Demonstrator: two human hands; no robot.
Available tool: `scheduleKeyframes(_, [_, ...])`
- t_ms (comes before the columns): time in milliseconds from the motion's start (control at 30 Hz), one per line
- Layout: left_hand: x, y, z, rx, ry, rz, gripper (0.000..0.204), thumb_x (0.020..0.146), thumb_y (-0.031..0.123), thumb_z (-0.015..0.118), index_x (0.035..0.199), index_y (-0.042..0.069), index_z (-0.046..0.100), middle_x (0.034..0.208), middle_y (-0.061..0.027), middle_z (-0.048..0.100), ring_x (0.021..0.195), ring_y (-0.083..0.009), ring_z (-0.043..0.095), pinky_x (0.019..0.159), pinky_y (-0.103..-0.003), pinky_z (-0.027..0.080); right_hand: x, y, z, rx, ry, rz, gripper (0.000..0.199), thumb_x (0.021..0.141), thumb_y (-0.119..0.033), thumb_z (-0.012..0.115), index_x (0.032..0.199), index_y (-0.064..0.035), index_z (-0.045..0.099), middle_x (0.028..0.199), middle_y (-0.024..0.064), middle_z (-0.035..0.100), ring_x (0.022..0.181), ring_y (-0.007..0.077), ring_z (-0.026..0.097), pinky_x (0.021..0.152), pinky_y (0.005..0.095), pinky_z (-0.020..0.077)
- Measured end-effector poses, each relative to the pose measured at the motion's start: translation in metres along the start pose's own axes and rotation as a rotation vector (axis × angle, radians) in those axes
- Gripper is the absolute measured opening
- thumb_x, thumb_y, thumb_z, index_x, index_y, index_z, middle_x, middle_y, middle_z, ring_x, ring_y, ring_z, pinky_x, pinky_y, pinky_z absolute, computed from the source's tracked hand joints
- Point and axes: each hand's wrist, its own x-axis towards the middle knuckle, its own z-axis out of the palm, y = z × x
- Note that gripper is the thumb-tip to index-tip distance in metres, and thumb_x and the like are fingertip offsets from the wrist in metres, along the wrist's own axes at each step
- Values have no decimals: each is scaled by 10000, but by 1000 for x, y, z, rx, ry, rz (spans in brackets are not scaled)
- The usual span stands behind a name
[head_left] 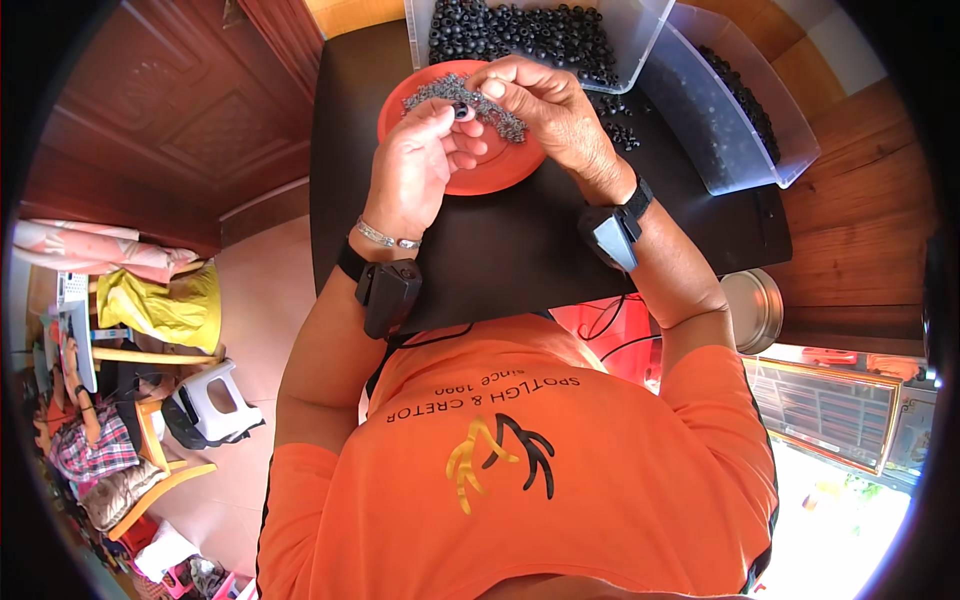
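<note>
From my remote feed, both hands meet over an orange plate (500, 170) on the black counter (520, 250). The left hand (420, 165) and right hand (545, 105) are pressed together, fingertips pinched on one small dark ring-shaped bead (463, 111); it is too small and too covered by fingers for me to make out its material or which way its hole faces. A band of small grey metallic pieces (470, 100) lies across the plate, running from upper left to lower right, partly hidden under the right hand. Beyond it, a clear plastic bin (640, 30) heaped with round black beads is cut off by the top edge. A second clear bin (760, 130) stands tilted at right. Loose black beads (620, 130) dot the counter between them.
</note>
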Motion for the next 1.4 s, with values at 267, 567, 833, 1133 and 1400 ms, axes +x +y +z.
scheduleKeyframes(267, [1,-2,3,33,-24,-4,159,913,205,490,935,62,558,897,-64,624,779,-171,605,678,-273,455,-4,7,5,50,-71,13,202,915,-198,590,1010,-37,666,971,27,643,903,92,579,813,240,471])
scheduleKeyframes(567, [-1,-1,4,42,-45,33,167,921,203,480,939,55,556,874,-63,614,769,-169,601,676,-266,454,-9,1,17,-45,36,-48,129,890,-77,608,1000,-37,660,939,23,636,864,87,586,762,230,491])
scheduleKeyframes(833, [2,0,2,-34,-32,54,167,918,185,475,962,53,567,871,-55,604,793,-156,587,679,-268,457,-4,6,19,-719,131,-520,137,834,-88,649,968,-62,662,880,79,648,818,223,627,711,306,515])
scheduleKeyframes(1133, [5,18,-15,-32,22,149,211,924,202,476,974,23,576,892,-94,622,796,-198,604,702,-297,460,-1,2,20,-774,114,-394,249,816,-100,645,1063,-78,646,971,103,636,845,274,624,719,336,518])
scheduleKeyframes(1400, [7,23,-20,-62,107,181,194,922,213,488,925,36,568,881,-101,626,791,-205,612,698,-303,464,-9,36,25,-877,-351,-256,194,772,-104,668,963,-135,683,933,54,626,919,267,578,799,374,483])
